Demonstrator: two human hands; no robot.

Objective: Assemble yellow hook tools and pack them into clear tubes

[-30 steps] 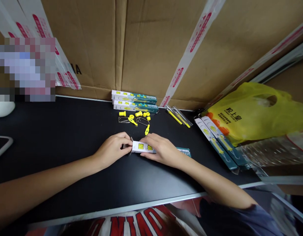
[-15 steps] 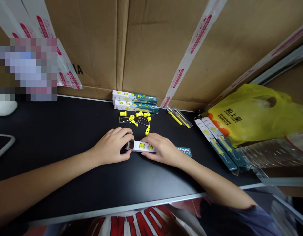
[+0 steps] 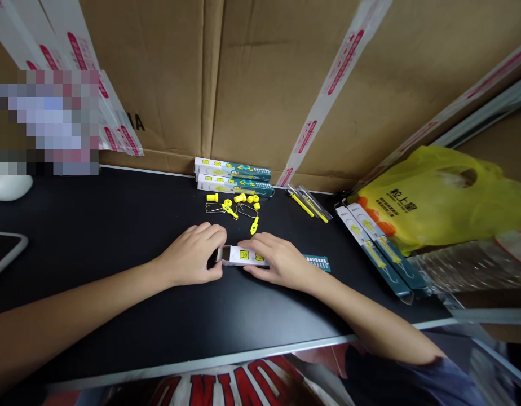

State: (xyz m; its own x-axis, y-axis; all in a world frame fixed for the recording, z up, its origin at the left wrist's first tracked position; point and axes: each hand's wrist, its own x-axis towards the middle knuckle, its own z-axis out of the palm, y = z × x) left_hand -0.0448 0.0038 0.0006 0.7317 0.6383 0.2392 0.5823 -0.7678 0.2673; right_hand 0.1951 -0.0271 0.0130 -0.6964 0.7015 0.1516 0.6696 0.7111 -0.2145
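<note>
- The box [image 3: 248, 256] was long, narrow and straight-sided, white toward the left and teal at the far right.
- Two yellow characters with dark outlines showed on its white face; small pale print, too fine to read, ran along the teal part.
- Its left end stood open, the shadowed inside partly showing; the right end's closure could not be made out.
- It lay lengthwise from left to right on the table [image 3: 159, 327], the right end slightly nearer the front edge.
- Its middle was covered from view.
</note>
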